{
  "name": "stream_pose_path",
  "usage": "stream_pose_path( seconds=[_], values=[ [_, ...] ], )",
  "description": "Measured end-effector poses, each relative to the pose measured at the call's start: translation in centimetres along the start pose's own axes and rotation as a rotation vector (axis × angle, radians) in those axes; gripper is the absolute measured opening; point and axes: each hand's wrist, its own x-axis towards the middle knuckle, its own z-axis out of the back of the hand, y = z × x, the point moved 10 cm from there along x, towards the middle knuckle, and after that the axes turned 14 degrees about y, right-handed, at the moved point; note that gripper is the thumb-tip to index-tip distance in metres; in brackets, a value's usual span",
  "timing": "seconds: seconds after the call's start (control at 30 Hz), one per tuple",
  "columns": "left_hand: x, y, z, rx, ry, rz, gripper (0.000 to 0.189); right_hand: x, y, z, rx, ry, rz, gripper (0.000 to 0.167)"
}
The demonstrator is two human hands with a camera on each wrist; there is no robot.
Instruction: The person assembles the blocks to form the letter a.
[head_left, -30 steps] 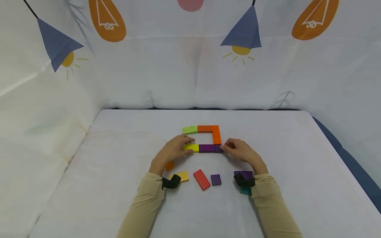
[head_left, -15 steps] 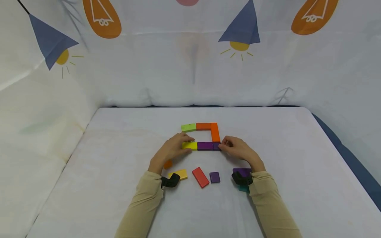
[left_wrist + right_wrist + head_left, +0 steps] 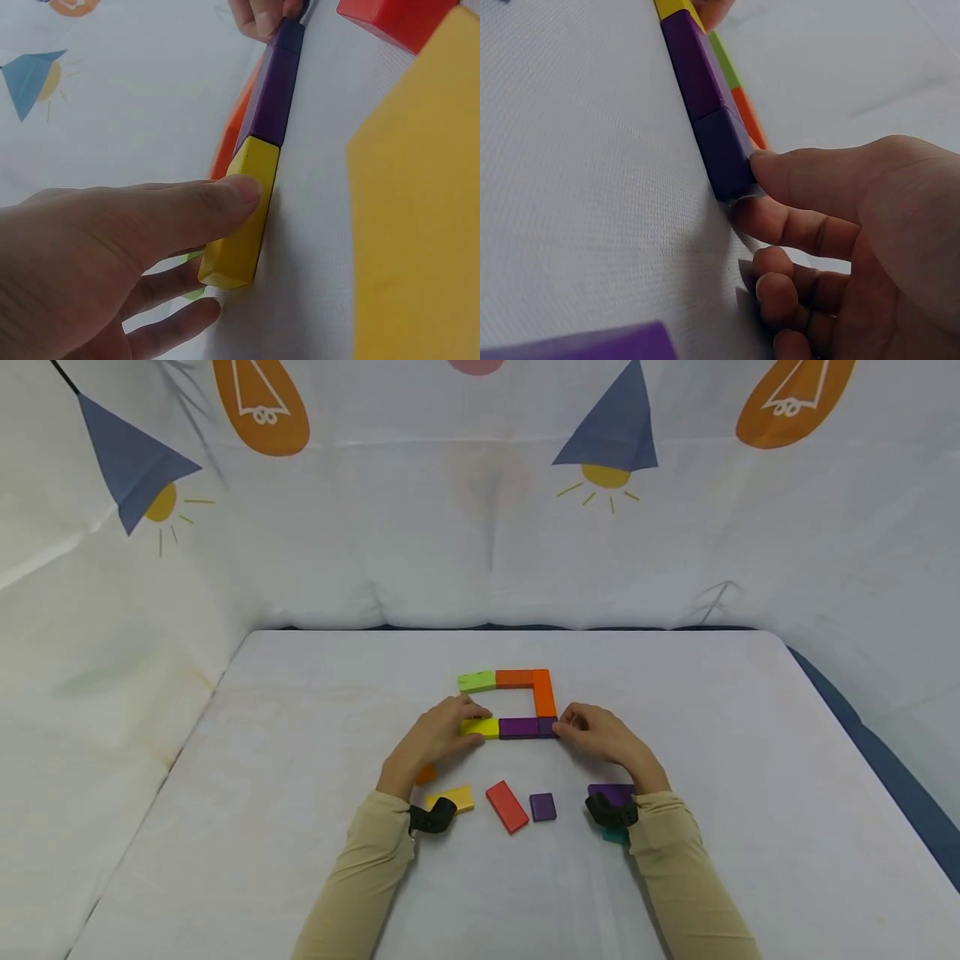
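On the white table, blocks lie end to end in an outline with its left side open. Its near row runs from a yellow block (image 3: 480,728) through a purple block (image 3: 518,728) to a short dark purple block (image 3: 724,154). My left hand (image 3: 435,735) pinches the yellow block, thumb on the near side and fingers behind. At the row's other end, my right hand (image 3: 603,739) holds the dark purple block's corner between thumb and index finger, other fingers curled. An orange block (image 3: 543,693) forms the right side; another orange block (image 3: 514,679) and a lime green block (image 3: 477,682) make the far row.
Nearer me lie a red block (image 3: 507,807), a small purple square block (image 3: 543,807) and an amber block (image 3: 461,797). An orange piece (image 3: 425,774) shows by my left wrist. Under my right wrist are a purple block (image 3: 611,793) and a partly hidden teal block (image 3: 616,835).
The whole view shifts slightly as the head camera moves. Both hands keep their places on the near row, and the blocks stay where they were.
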Motion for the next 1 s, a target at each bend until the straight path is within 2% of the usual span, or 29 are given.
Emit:
stream_pose_path(
  seconds=[0.53, 1.0],
  values=[
    [-0.16, 0.29, -0.13, -0.015, 0.011, 0.022, 0.035, -0.04, -0.15, -0.19, 0.005, 0.001, 0.005, 0.028],
    [-0.36, 0.13, -0.15, -0.014, 0.018, 0.002, 0.035, -0.14, -0.07, -0.30, 0.003, -0.010, 0.015, 0.026]
  ],
)
